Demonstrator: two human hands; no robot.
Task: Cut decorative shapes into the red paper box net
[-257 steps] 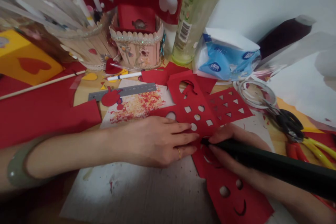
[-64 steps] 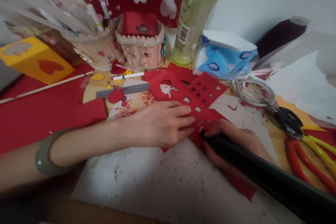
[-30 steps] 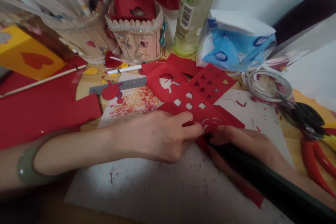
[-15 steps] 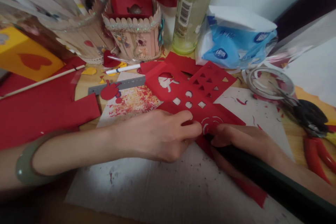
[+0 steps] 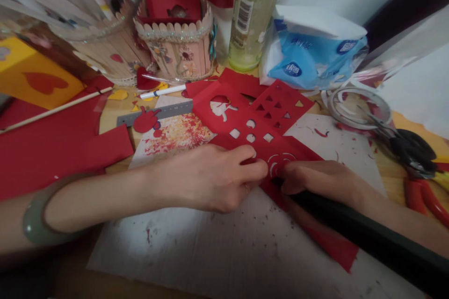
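Note:
A red paper sheet [image 5: 242, 124] with cut-out diamonds, round holes and curved slits lies on a white board [image 5: 196, 247]. My left hand [image 5: 224, 175], a green bangle on its wrist, is closed with fingers bent and pressed on the sheet's near edge. My right hand [image 5: 312, 180] grips a long black-handled cutting tool [image 5: 336, 212]. Its dark tip meets the paper just below the ring of curved slits, close to my left fingertips; no blade can be made out. Part of the sheet passes beneath my right hand and shows again as a red corner [image 5: 340, 254].
Behind stand two stick-built holders [image 5: 175, 51], a yellow-green bottle [image 5: 243, 18] and a blue tissue pack [image 5: 315, 51]. On the right lie a tape roll [image 5: 361, 107], black-handled scissors [image 5: 410, 149] and a red-handled tool [image 5: 417, 196]. A steel ruler [image 5: 168, 110] and red sheets [image 5: 52, 154] are at left.
The whole view has shifted slightly. Both hands keep their grip and place on the red paper, with the tool tip still by the curved slits.

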